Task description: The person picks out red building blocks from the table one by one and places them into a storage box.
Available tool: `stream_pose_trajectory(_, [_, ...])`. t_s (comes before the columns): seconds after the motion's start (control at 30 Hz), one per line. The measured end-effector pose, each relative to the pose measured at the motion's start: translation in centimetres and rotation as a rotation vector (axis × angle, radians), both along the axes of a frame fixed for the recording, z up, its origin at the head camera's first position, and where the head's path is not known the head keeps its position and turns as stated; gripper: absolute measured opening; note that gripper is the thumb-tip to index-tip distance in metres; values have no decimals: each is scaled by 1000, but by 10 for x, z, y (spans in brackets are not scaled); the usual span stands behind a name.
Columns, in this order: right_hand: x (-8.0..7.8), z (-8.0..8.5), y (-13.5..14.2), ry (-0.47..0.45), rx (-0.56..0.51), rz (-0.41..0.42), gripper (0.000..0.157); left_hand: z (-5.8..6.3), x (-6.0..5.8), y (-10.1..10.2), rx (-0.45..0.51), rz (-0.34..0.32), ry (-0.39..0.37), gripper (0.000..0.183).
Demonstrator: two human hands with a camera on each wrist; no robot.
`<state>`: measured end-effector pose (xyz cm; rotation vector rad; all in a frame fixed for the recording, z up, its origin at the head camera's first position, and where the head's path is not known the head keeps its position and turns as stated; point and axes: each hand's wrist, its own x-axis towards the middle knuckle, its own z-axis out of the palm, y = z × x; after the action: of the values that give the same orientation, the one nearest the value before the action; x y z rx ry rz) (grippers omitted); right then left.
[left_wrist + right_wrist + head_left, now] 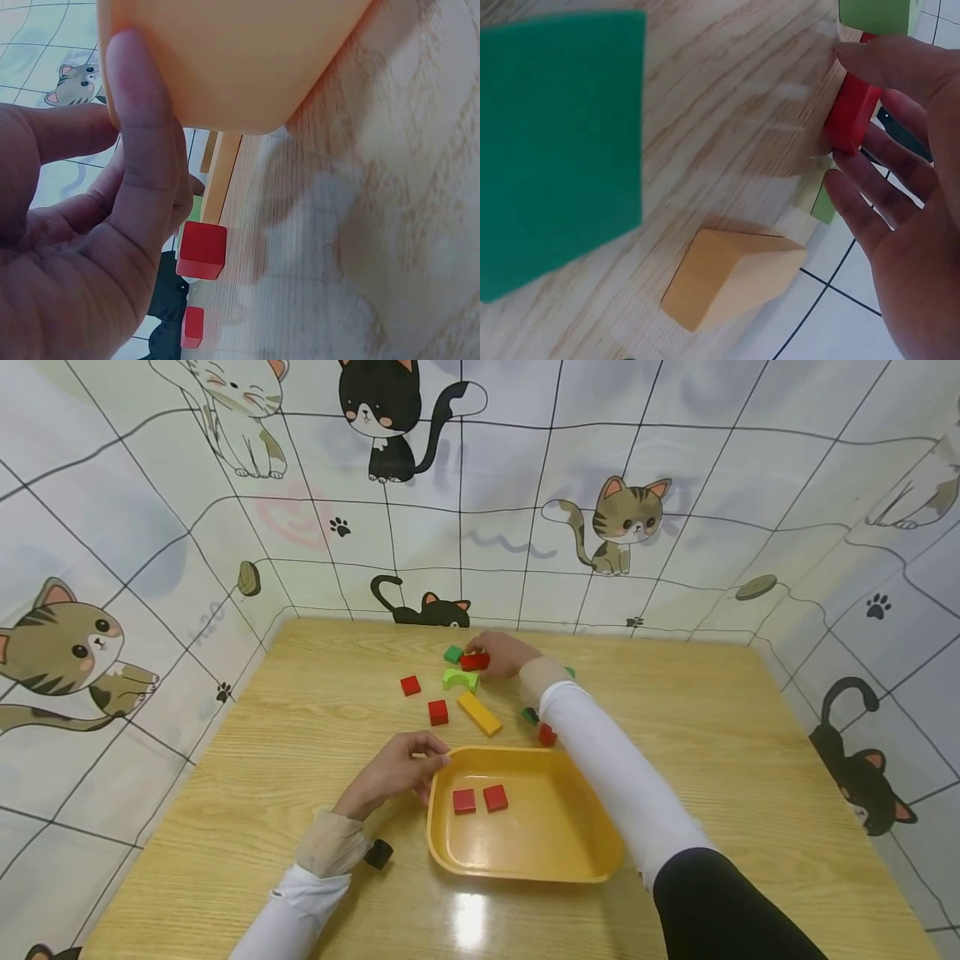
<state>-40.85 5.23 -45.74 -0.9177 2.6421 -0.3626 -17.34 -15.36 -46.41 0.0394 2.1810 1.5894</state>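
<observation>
My left hand (397, 770) grips the upper left corner of a yellow tray (525, 875), thumb on one face of its wall and fingers on the other. Two red square blocks (464, 802) lie inside the tray. At the back of the table, my right hand (507, 655) pinches a long red block (474, 662) between thumb and fingers. Right beside that block are a green block (453, 654) and a light green arch block (460, 679). A yellow bar block (479, 713) lies between the hand and the tray.
Left of the bar are two red blocks (438, 712). Another red block (547, 735) and a dark green block (530, 715) sit partly behind the right forearm. A black block (378, 854) stands by the left wrist. A cat-patterned cloth (495, 535) borders the table's back.
</observation>
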Motion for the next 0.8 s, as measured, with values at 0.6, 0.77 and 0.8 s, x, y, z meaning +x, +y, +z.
stream_pose_trajectory(0.6, [4, 3, -2, 0, 2, -54, 30, 1, 1, 2, -31, 25, -5, 16])
stream_pose_trajectory(0.77, [5, 6, 2, -13, 0, -59, 33, 0, 0, 1, -21, 21, 1, 16])
stream_pose_trajectory(0.8, [5, 6, 3, -9, 2, -60, 33, 0, 0, 1, -20, 19, 3, 16])
